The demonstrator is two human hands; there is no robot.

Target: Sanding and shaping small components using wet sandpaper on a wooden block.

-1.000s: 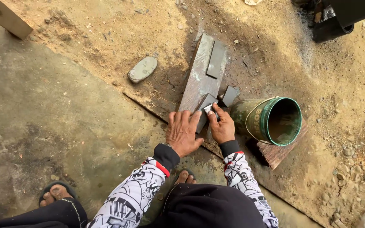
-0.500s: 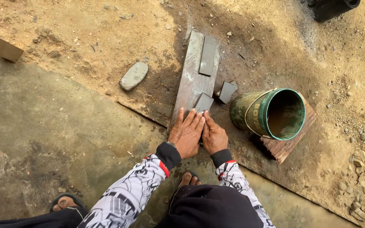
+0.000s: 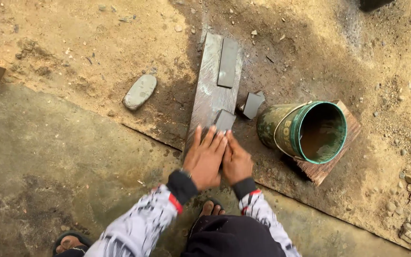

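Together, the left hand (image 3: 205,159) and right hand (image 3: 236,162) lie flat, fingers extended, side by side on the near end of a grey plank (image 3: 210,95), fingertips touching a small grey block (image 3: 224,120). At two o'clock stands a green bucket (image 3: 305,131); at eleven o'clock, a flat stone (image 3: 140,91).

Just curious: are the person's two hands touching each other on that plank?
Touching. The head view shows the left hand pressed against the right hand, no gap between them.
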